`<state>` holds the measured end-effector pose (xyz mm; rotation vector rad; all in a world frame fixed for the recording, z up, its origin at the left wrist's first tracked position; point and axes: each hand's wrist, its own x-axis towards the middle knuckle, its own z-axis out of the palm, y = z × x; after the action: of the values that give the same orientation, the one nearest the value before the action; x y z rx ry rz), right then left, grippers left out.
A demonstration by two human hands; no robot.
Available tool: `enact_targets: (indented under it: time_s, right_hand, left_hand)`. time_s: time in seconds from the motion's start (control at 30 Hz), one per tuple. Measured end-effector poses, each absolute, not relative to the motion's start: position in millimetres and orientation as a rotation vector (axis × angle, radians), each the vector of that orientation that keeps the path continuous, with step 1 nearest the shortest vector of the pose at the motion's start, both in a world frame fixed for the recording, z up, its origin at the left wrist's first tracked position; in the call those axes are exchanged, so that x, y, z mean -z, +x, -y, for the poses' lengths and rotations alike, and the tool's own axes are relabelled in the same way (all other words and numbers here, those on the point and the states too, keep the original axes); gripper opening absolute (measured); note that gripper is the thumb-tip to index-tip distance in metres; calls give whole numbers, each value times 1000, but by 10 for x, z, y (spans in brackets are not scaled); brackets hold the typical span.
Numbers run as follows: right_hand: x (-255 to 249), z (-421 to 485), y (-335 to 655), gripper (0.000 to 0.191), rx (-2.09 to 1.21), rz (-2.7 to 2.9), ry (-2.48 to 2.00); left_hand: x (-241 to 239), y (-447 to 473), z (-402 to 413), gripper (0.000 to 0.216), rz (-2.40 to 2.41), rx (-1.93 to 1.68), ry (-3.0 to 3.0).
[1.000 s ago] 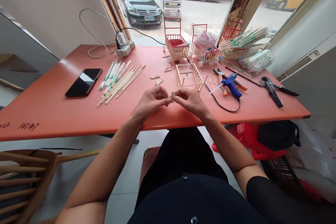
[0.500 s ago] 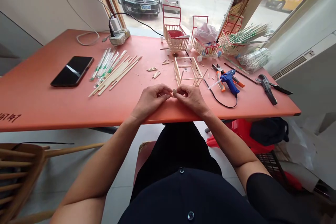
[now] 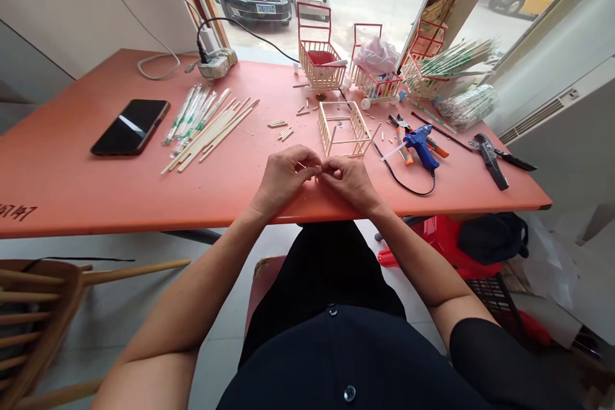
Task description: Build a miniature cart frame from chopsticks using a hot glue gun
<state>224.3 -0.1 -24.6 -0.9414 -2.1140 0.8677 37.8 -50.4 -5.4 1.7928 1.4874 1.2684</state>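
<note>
Near the table's front edge, my left hand [image 3: 287,178] and my right hand [image 3: 350,180] meet fingertip to fingertip. Both are pinched around a few short wooden sticks [image 3: 316,177], mostly hidden by the fingers. Just beyond them stands a frame of thin wooden sticks [image 3: 346,130], box-shaped with barred sides, touched by neither hand as far as I can see. Several short cut sticks [image 3: 285,134] lie left of this frame. To its right rests a blue glue gun [image 3: 421,146] with a clear glue stick poking from its back, beside orange-handled pliers [image 3: 402,139].
Long wooden sticks [image 3: 218,134] and a black phone [image 3: 131,127] lie on the left. Small stick-built carts [image 3: 323,67] line the back, one holding white cloth [image 3: 377,57]. A power strip [image 3: 217,64] and a dark knife-like tool [image 3: 490,161] sit near opposite sides.
My left hand has shifted slightly up and right, its fingers closing against my right fingertips. The short sticks, visible before, are now mostly covered. My right hand has barely moved.
</note>
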Motion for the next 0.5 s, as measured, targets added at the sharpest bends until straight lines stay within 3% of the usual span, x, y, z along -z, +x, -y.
enact_targets:
  time_s: [0.5]
  right_hand:
    - [278,-37,2252,18,-847,2130,-949]
  left_hand:
    - [-1,365,487,10,-1474,-1203,1931]
